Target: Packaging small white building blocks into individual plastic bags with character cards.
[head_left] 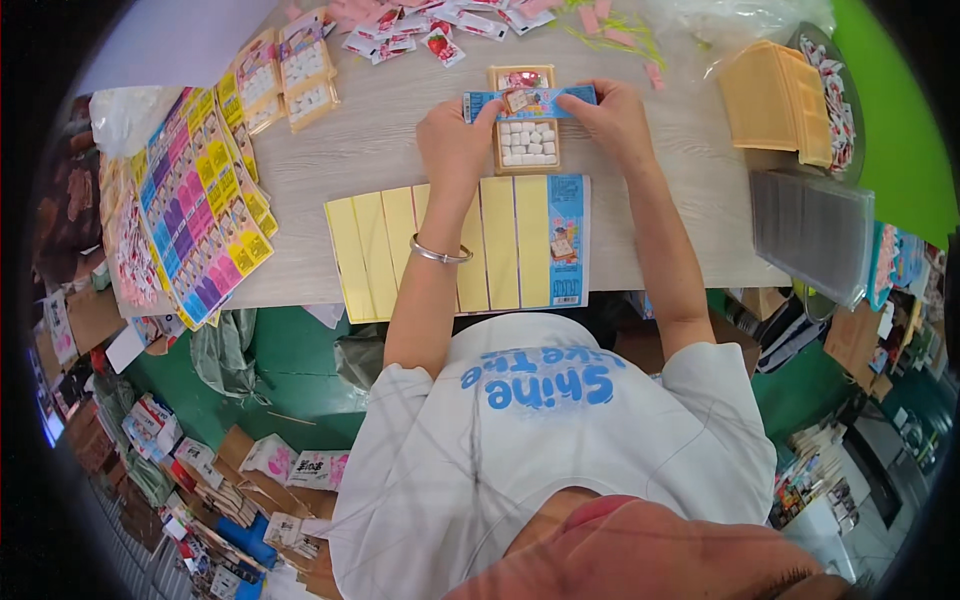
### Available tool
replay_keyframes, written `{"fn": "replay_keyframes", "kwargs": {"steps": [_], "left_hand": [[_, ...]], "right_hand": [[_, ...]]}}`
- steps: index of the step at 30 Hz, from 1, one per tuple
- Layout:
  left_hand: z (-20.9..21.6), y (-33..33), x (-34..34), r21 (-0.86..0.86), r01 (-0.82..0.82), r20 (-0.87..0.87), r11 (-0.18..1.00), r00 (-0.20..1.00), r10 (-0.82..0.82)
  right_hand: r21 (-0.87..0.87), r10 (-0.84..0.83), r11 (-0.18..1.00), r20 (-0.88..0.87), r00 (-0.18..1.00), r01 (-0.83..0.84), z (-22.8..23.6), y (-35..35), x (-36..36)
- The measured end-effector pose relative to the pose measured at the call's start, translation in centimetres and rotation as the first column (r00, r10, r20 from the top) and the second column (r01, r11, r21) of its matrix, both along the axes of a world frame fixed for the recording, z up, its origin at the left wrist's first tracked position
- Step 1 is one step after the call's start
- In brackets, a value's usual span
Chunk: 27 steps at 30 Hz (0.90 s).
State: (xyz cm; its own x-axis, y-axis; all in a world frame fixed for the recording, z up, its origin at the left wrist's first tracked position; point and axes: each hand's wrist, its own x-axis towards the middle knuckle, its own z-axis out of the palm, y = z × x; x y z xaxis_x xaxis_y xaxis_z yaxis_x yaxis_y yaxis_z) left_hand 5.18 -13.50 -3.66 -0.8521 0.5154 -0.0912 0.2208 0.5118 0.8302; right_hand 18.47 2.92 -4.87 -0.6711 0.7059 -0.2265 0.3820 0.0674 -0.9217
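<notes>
Between my hands a blue printed sticker label [530, 103] is stretched across the middle of a small tan plastic tray [497, 160]. My left hand [455, 145] pinches its left end, and my right hand [612, 115] pinches the right end with the thumb on top. Below the strip, the tray's near compartment holds several white pillow-shaped pieces [528, 143]. A red and white sachet [524, 79] shows in the far compartment. Whether the label touches the tray, I cannot tell. Nearer me lies a yellow label backing sheet [400, 225], one blue label [567, 240] on its right edge.
Colourful label sheets [205, 200] overhang the table's left side. Filled trays [305, 65] stand behind them, and loose sachets [440, 45] lie at the back. To the right are stacked tan trays [775, 100], a round container of sachets [835, 90] and a clear plastic stack [812, 235].
</notes>
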Motion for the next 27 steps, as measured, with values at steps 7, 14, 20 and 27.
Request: {"fn": "replay_keyframes", "kwargs": {"steps": [7, 14, 20, 27], "left_hand": [[-1.7, 0.7, 0.3, -0.11, -0.039, -0.276, 0.993, 0.961, 0.007], [0.4, 1.6, 1.1, -0.003, 0.011, 0.025, 1.0, 1.0, -0.011], [0.3, -1.0, 1.5, 0.47, -0.165, 0.591, 0.867, 0.788, -0.171], [4.2, -4.0, 5.1, 0.611, -0.365, 0.774, 0.702, 0.464, -0.431]], "right_hand": [[0.352, -0.055, 0.936, 0.205, 0.977, -0.021, 0.9, -1.3, -0.2], [0.396, -0.126, 0.917, 0.212, 0.969, 0.032, 0.8, -1.8, 0.1], [-0.358, -0.048, 0.933, -0.223, 0.974, -0.036, 1.7, -0.7, 2.8], [-0.745, -0.211, 0.521, -0.585, 0.783, -0.416, 3.5, -6.6, 2.9]]}}
